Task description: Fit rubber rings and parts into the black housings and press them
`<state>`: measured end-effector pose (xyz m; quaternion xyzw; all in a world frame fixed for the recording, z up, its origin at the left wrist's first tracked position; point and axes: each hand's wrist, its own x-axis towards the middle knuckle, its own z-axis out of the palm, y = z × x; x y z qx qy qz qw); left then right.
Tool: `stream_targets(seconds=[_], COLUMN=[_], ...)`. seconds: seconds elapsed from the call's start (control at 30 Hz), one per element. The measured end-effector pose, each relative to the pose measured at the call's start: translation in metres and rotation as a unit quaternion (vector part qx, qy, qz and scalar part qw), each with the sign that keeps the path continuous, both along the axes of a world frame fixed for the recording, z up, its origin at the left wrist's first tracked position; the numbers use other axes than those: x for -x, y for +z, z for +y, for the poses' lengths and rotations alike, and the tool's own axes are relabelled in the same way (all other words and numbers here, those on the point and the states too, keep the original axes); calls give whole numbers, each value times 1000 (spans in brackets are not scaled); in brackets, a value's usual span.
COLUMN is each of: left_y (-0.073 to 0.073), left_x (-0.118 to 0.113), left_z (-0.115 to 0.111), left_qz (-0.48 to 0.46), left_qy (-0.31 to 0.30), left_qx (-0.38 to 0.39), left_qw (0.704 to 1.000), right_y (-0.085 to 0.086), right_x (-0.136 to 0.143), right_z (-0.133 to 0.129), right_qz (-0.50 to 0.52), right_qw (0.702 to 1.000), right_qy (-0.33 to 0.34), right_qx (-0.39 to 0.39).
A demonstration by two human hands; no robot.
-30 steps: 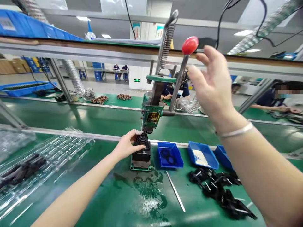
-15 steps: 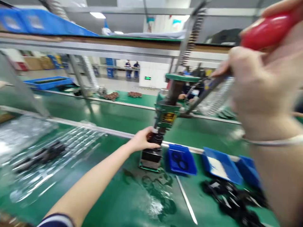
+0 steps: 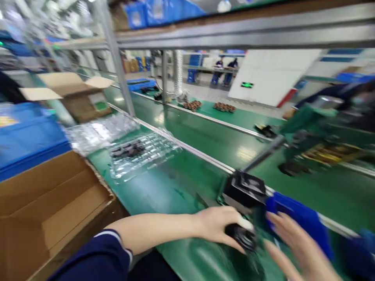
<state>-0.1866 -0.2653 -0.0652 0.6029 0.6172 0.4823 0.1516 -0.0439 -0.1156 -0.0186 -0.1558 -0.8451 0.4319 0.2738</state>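
Observation:
My left hand point(image 3: 219, 226) is wrapped round a black round part point(image 3: 244, 237), lifted just in front of the press base. My right hand point(image 3: 295, 242) is blurred at the lower right, its fingers apart and nothing between them, near the blue bin point(image 3: 301, 218). The black block on the press base point(image 3: 244, 189) stands behind my left hand. The green press head point(image 3: 316, 117) is smeared by motion at the right.
At the left are an open cardboard box point(image 3: 58, 203), a blue crate point(image 3: 29, 136) and another carton point(image 3: 84, 101). A clear plastic tray point(image 3: 155, 150) with black parts lies on the green bench. A person's sleeve point(image 3: 331, 91) shows beyond the press.
The view has swung left. My left hand has drawn the black part away from the press. My right hand has let go of the red-knobbed lever and come down beside my left.

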Motion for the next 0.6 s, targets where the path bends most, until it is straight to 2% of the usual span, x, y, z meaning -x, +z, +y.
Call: stream_targets(seconds=[0.03, 0.1, 0.17, 0.23, 0.4, 0.6], left_y=[-11, -26, -33, -37, -36, -34], left_x=[-9, -18, -17, -14, -13, -13], left_z=[-11, -25, -29, -27, -26, -26], left_qz=[-3, -39, -70, -89, -101, -102], left_qy=[15, 12, -19, -41, -46, -40], left_qx=[43, 48, 42, 41, 49, 46], left_qw=[999, 998, 996, 994, 993, 993], right_y=[-14, -39, -57, -67, -64, -64], right_x=[-17, -39, -43, -40, -34, -38], right_z=[-8, -27, -41, -49, -56, -56], right_qz=[-52, -115, -104, -83, -54, -60], right_qw=[999, 991, 987, 984, 977, 971], right_qy=[11, 45, 52, 45, 51, 71], right_qx=[8, 56, 115, 151, 202, 221])
